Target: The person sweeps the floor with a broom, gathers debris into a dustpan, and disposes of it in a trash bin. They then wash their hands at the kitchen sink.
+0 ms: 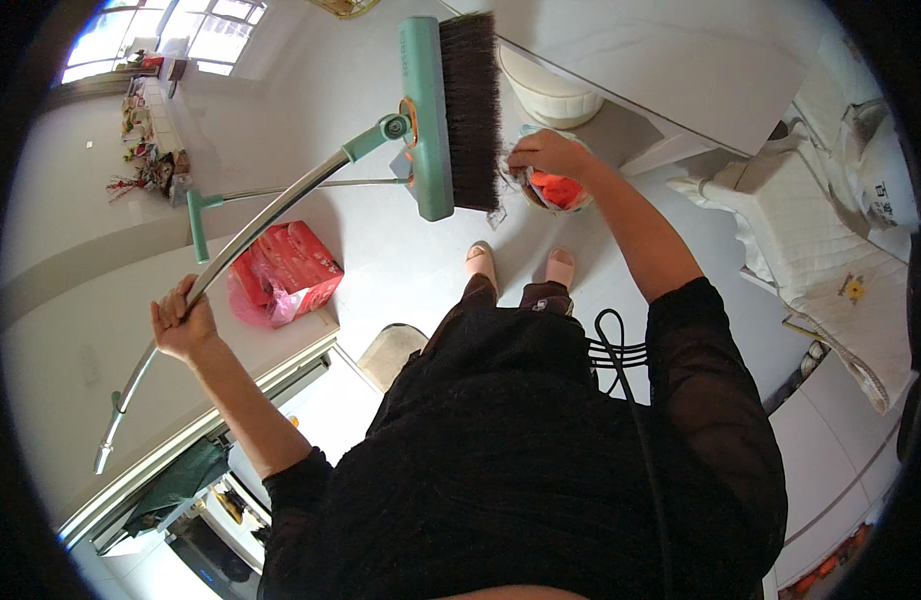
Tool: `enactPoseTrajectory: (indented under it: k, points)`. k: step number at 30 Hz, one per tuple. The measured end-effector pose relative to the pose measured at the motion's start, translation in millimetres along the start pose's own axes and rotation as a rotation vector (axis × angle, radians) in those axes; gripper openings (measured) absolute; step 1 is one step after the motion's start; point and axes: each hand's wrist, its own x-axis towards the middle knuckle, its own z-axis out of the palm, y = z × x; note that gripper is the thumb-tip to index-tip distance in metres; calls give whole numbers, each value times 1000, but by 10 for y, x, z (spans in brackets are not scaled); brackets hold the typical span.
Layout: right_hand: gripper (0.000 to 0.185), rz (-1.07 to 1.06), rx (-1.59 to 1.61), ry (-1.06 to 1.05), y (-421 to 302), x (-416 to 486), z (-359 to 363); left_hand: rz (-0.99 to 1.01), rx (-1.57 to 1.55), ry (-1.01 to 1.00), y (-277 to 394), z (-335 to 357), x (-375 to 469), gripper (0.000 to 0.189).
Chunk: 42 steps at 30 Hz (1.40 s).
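My left hand (184, 319) grips the bent-looking metal pole (269, 214) of a broom. Its teal broom head (429, 120) is raised, with the dark bristles (472, 112) facing right. At the bristles' right edge is my right hand (554, 156), fingers bent, above a small lined waste bin (539, 196). Whether those fingers pinch anything is not clear. Red-orange material (559, 190) lies inside the bin. Wispy grey debris (496, 217) hangs by the lower bristles. Partly hidden behind the broom head is a second long tool with a teal handle (198, 225).
A white table (655, 67) stands at upper right, above a round white stool (554, 97). A cloth-covered chair (798, 202) is on the right. Red packages (288, 270) sit at left. Near my waist hangs a looped black cable (618, 349). A doorway track (205, 427) runs at lower left.
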Motion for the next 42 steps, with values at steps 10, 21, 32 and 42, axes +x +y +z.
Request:
enactPoseTrajectory:
  k: [10, 21, 32, 42]
  points:
    - [20, 369, 196, 97, 385, -495, -119, 68, 4, 70, -30, -155, -27, 32]
    - [33, 160, -118, 182, -466, -160, 442, 83, -40, 96, -106, -102, 7, 33]
    - [24, -80, -370, 153, 363, -361, 195, 77, -7, 146, -99, -154, -51, 32]
    - [26, 531, -466, 251, 897, -592, -185, 188, 22, 121, 132, -167, -171, 33]
